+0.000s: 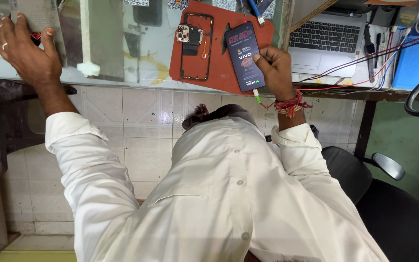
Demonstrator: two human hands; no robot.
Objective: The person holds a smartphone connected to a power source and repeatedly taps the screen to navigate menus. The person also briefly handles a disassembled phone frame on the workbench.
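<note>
The right hand (275, 68) holds a black phone (245, 56) by its lower right edge. The fingers curl around the side of the phone, so the hand is partly closed on it. The phone lies on a red mat (224, 73) on the glass worktop (122, 58), and its screen is lit. A thin cable (260, 99) with a green and white plug goes into the bottom of the phone.

To do this well, I think the hand should keep the phone flat on the mat and grip it by the sides only, not press on the screen. It should also be gentle near the plug, so the cable does not bend or pull out.

The left hand (25, 51) is far away on the other side. It lies flat and open on the worktop, with its fingertips on a grey sheet (40, 19). It holds nothing.

Just beside the phone, on the same mat, lies an open phone frame (196, 46) with a small circuit board (186, 34) inside. It is close, so a quick move could bump it. A laptop (326, 41) sits to the right, with red wires (364, 60) running across it. These wires could catch the hand. A black chair (389, 204) stands below.
</note>
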